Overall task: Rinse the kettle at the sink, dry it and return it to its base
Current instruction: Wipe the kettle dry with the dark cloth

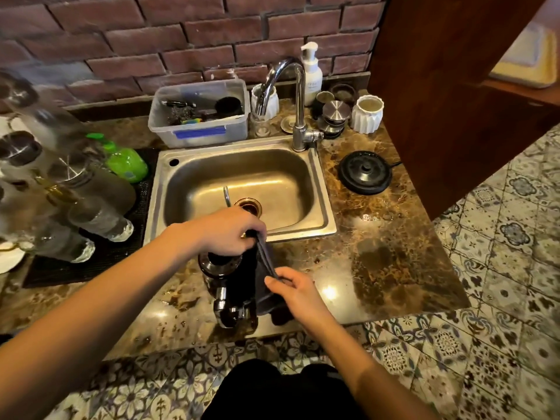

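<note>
Left of hands: glasses (100, 219) upended on a dark mat, apparently draining.
Left hand (225, 230): pinching the upper end of a dark cloth (266, 286), over the kettle's top.
Kettle (222, 286): on the worktop (378, 268) below the left hand, just before the sink (242, 183); likely being dried.
Right hand (295, 286): gripping the cloth's lower part, pulling it taut.
Base (364, 172): far right of both hands, unoccupied, awaiting the kettle.

- Brown marbled bench (394, 268) with a steel sink (321, 189) set in.
- On it: kettle (224, 286), round black base (364, 172), clear tub (200, 116), black mat (91, 268).
</note>
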Tool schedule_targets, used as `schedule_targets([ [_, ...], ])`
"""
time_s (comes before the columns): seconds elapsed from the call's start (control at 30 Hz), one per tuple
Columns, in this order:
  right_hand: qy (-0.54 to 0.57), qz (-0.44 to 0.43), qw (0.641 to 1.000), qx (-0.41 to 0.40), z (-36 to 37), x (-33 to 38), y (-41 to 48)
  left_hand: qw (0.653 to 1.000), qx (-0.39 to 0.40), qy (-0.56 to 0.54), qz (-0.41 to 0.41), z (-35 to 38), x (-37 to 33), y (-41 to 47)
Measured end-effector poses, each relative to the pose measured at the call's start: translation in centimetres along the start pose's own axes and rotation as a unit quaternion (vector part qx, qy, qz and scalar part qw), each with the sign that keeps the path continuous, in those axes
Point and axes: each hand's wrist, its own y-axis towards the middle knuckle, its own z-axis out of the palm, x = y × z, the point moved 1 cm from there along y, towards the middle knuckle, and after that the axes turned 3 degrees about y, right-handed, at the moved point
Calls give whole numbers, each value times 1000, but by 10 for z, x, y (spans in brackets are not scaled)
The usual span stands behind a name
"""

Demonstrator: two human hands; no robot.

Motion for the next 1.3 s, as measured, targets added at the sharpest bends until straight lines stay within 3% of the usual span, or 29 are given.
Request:
schedule_targets([
  [0.17, 46, 94, 994, 23, 19, -10, 3, 999, 23, 16, 36, 9, 6, -6],
  [0.23, 48, 56, 997, -5, 18, -12, 8, 999, 12, 15, 46, 12, 9, -8],
  [0.3, -52, -30, 995, -73, 11, -17, 16, 999, -6, 11, 48, 17, 12, -11],
  [0.43, -203, -147, 954, -162, 8, -16, 44, 997, -58, -17, 39, 30, 12, -18],
  [0.53, -223, -167, 949, -147, 14, -8, 59, 993, -111, -37, 21, 43, 10, -23],
  [0.73, -146, -117, 979, -83, 34, -30, 61, 969, -221, -93, -64, 67, 7, -27],
  [0.9, -222, -149, 959, -90, 46, -66, 63, 923, -324, -123, -166, 76, -3, -20],
  [1.1, -178, -209, 955, -107, 67, -104, 37, 893, -382, -128, -200, 77, -9, -17],
  [1.3, -172, -283, 935, -130, 63, -109, 57, 894, -373, -145, -200, 74, -10, -17],
])
